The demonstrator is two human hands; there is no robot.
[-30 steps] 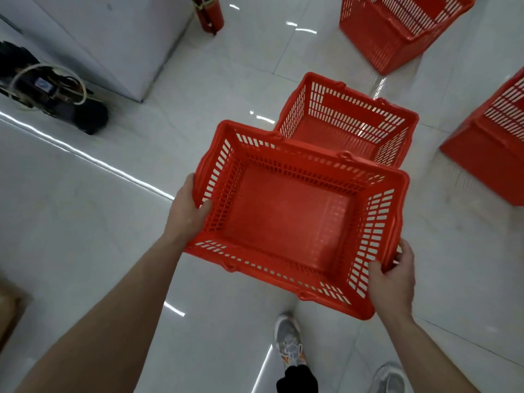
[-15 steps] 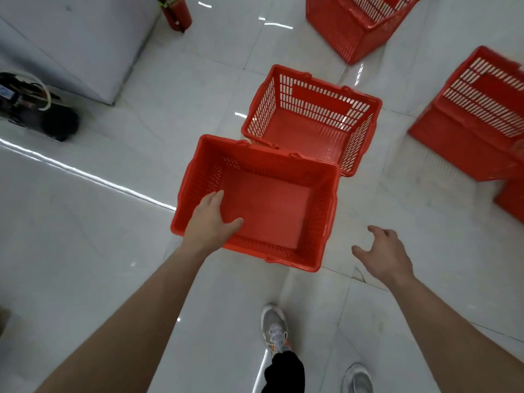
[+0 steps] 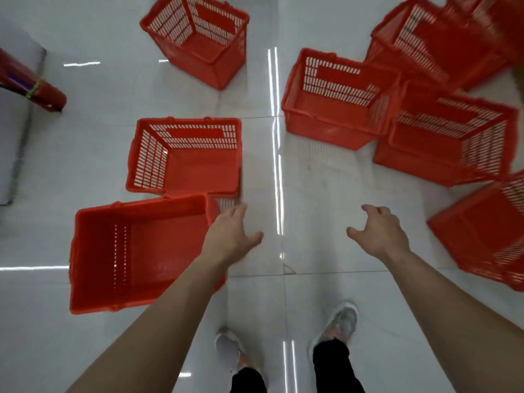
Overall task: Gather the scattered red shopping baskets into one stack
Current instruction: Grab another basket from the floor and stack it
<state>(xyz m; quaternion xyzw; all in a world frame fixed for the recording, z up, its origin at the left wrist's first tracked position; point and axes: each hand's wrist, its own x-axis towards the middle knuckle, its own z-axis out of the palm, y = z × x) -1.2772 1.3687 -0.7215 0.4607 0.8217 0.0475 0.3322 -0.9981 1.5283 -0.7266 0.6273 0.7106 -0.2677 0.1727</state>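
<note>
Head view, the only one. Progress: we judge the task barely begun. We count seven red baskets on the floor [image 3: 312,180], and none is plainly nested in another. The nearest basket [image 3: 136,251] sits lower left, mouth up. A second basket [image 3: 184,157] stands just behind it, corners close or touching; we cannot tell which. A third basket [image 3: 195,35] stands well apart at the top. Four more crowd the right side: the centre-right basket [image 3: 334,100], right basket [image 3: 448,137], top-right basket [image 3: 431,38], and a lower-right basket [image 3: 482,231] cut by the frame edge. All are left to gather. The left hand [image 3: 229,234] hangs over the nearest basket's right rim, fingers straight and loosely spread, gripping nothing; contact with the rim is unclear. The right hand [image 3: 380,234] hovers over bare floor, fingers spread and half curled, empty. Materials: the baskets are moulded red plastic, rectangular, tapering toward solid bases, with walls slotted in grids. We expect the taper lets them nest. The floor is glossy pale tile with grout lines and lamp glare. The right-side baskets are motion-blurred.
</note>
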